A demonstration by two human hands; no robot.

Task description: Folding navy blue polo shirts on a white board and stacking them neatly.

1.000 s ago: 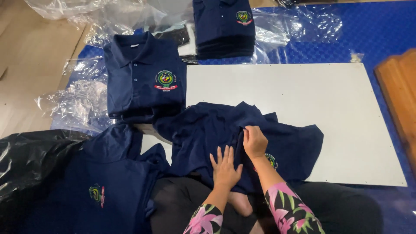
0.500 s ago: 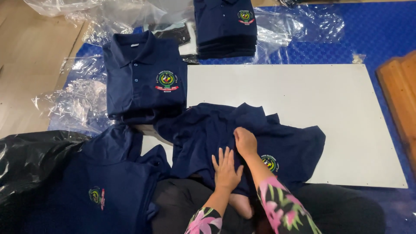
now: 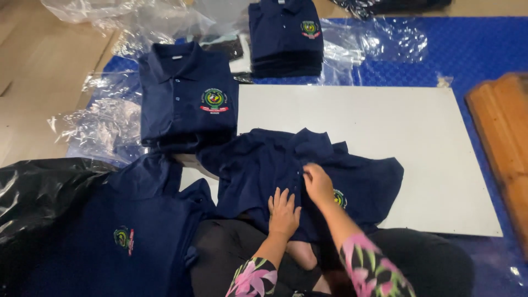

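Navy polo shirt (image 3: 286, 165) crumpled on white board (image 3: 385, 143), left hand (image 3: 284, 212) pressed flat and open, right hand (image 3: 318, 184) pinching the placket (grip narrow, on fabric); soft, light, floppy, likely best taken at shoulders or collar.

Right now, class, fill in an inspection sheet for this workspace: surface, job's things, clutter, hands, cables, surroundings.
Surface: white rectangular board on blue textured mat.
Job's things: unfolded navy polo shirt on the board's near edge; left hand flat on it, right hand with fingers at its placket.
Clutter: clear plastic bags, black plastic bag.
Hands: both bare, floral sleeves.
Cables: nothing seen.
Surroundings: folded navy shirt, stacked folded shirts, loose navy shirt, wooden piece.
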